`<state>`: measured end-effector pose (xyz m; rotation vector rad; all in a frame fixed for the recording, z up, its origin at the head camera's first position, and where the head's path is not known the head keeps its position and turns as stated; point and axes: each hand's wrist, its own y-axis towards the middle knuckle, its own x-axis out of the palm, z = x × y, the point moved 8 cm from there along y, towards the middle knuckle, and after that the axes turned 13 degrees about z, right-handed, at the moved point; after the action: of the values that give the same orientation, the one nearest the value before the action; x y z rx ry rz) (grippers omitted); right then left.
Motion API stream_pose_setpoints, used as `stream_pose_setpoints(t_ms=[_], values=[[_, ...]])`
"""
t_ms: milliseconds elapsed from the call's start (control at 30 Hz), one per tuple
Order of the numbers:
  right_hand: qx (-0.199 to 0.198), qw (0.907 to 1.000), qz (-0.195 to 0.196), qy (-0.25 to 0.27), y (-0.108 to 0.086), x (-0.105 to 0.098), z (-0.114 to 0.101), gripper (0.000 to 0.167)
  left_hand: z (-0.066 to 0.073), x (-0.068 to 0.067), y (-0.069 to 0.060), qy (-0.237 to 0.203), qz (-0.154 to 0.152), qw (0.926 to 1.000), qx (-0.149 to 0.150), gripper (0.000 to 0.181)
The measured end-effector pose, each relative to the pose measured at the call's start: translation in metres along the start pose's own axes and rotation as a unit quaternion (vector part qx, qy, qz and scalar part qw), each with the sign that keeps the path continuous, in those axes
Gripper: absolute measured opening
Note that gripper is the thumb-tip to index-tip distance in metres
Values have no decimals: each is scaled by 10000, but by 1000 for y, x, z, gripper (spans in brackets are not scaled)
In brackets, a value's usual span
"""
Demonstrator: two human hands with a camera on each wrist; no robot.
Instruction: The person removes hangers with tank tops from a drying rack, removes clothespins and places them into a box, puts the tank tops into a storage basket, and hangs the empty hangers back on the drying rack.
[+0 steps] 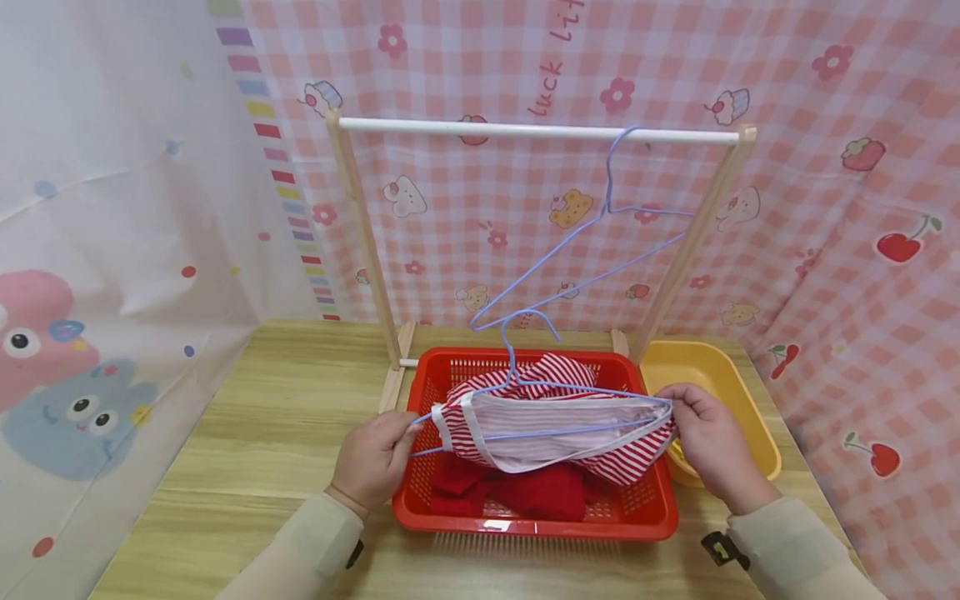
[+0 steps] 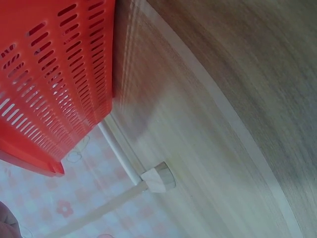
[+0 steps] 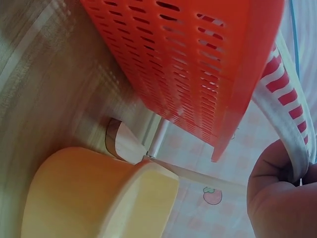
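A red-and-white striped garment with white trim (image 1: 632, 458) hangs on a blue wire hanger (image 1: 512, 350) over the red basket (image 1: 536, 527). My left hand (image 1: 377, 457) grips the hanger's left end, which sticks out past the garment's edge. At the other end my right hand (image 1: 708, 442) pinches the white-trimmed edge together with the hanger's tip. The right wrist view shows the trim (image 3: 285, 126) between the fingers of that hand (image 3: 282, 198). Only a bit of the left hand (image 2: 7, 223) shows in the left wrist view. Red cloth (image 1: 540, 492) lies inside the basket.
Behind the basket stands a wooden rack with a white rod (image 1: 480, 128). A second blue hanger (image 1: 540, 260) hangs from the rod, right of its middle. To the right of the basket is a yellow tub (image 1: 738, 392). A patterned curtain (image 1: 450, 67) closes off the back.
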<state>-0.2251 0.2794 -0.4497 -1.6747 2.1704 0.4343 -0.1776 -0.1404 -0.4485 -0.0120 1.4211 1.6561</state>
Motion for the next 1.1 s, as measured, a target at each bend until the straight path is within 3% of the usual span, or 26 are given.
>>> stream_pose_setpoints(t_ms=[500, 700, 967, 1100], values=[[428, 9977, -412, 323, 2, 4, 8, 32, -1, 0, -1, -50, 52, 9999, 115, 7], [543, 9936, -619, 774, 3, 7, 9, 30, -1, 0, -1, -60, 60, 9999, 121, 8], [1159, 9714, -1086, 1765, 3, 12, 15, 19, -2, 0, -2, -99, 2, 9999, 63, 9], [1245, 9618, -1218, 2112, 4, 12, 17, 15, -2, 0, -2, -138, 26, 9999, 96, 9]])
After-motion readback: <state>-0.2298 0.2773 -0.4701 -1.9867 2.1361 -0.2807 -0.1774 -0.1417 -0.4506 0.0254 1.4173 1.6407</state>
